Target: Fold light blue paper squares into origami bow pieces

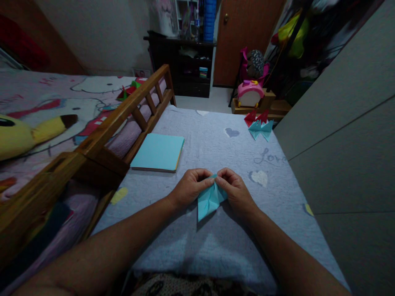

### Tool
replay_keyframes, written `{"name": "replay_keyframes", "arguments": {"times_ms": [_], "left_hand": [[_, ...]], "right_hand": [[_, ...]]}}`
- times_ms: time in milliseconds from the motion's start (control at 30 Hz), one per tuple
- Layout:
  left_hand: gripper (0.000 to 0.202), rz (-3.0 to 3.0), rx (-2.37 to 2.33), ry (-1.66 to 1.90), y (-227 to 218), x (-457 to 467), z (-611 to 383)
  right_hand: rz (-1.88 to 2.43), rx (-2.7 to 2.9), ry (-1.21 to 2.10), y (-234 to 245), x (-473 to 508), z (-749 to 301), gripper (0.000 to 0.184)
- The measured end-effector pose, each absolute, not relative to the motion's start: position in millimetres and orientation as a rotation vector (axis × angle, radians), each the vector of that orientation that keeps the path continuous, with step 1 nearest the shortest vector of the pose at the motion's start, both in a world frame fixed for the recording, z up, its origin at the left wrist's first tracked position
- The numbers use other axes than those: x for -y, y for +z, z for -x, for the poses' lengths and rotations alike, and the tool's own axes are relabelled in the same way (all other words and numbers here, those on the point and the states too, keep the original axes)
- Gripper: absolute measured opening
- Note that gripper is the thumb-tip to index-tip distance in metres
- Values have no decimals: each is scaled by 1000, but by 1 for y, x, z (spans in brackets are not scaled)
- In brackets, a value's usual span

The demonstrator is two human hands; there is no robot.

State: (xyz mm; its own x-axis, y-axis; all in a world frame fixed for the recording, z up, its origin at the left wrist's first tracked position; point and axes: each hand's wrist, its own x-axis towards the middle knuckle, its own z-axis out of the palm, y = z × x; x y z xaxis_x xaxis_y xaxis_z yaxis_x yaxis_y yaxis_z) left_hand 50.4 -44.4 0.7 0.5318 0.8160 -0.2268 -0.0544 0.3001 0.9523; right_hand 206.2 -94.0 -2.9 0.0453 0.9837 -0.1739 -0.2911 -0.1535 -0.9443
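Between my two hands is a folded piece of light-blue origami paper (208,202), its creased flaps pointing down toward me. My left hand (191,186) pinches its upper left edge between thumb and fingers. On the upper right edge, my right hand (235,188) pinches it the same way, thumb on top. The fingertips of both hands nearly meet at the top of the paper, and parts of it are hidden behind them. To the left, beyond my left hand, lies a stack of square origami paper (158,152) with a light-blue sheet uppermost.
Folded light-blue (261,130) and red paper figures (250,118) stand at the mattress's far right corner. A wooden rail (123,119) borders the left side, with another bed and a yellow plush toy (18,137) beyond. A pale cabinet (345,135) rises on the right.
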Motion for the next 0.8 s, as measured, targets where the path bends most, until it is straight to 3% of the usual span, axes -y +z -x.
{"name": "replay_keyframes", "arguments": {"times_ms": [800], "left_hand": [[34, -1094, -824, 668, 4, 45, -50]], "right_hand": [[1117, 840, 1448, -3, 93, -211, 32]]}}
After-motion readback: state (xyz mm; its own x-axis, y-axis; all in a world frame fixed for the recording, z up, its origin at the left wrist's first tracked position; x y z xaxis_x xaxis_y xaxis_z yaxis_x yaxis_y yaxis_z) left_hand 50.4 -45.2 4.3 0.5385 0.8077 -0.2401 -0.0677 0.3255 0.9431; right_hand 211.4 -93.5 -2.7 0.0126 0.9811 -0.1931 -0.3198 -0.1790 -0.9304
